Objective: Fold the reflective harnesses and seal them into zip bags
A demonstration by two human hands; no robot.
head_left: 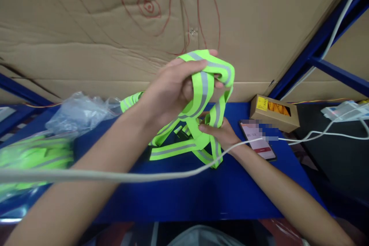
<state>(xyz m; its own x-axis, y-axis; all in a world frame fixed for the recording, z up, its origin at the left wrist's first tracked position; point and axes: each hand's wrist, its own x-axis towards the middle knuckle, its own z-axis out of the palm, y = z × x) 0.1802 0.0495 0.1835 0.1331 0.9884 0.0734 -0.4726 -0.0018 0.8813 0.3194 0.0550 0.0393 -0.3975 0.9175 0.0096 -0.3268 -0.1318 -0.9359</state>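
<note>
- White cable [129, 177] nearest the eye, running across the view in front of both forearms.
- Table [178, 196], blue; bare stretch along its near side.
- Right hand [223, 132] low, thumb and fingers closed on a lower run of the lime strap [198, 136].
- Left hand [171, 80] higher and farther out, pinching the strap's upper loops between thumb and fingers. Hands apart from each other, joined only by the strap.
- Strap: grey stripe down its middle; top loops lifted, lower ends hanging close over the table. Cannot tell whether those ends touch it. Dark clip [182, 134] among the lower bands.
- Step in hand, as I judge it: gathering and ordering the strap's loops. Next move calls for a firm left pinch while the right hand brings the loose lengths into line, untwisted, clear of the cable.
- Left side: clear bag [37, 157] with lime bands inside; crumpled plastic [80, 113] beyond it.
- Right side: phone [258, 144] near the right wrist; small box [273, 117] behind, orange contents showing.
- Far back: cardboard [259, 27] with red pen marks.
</note>
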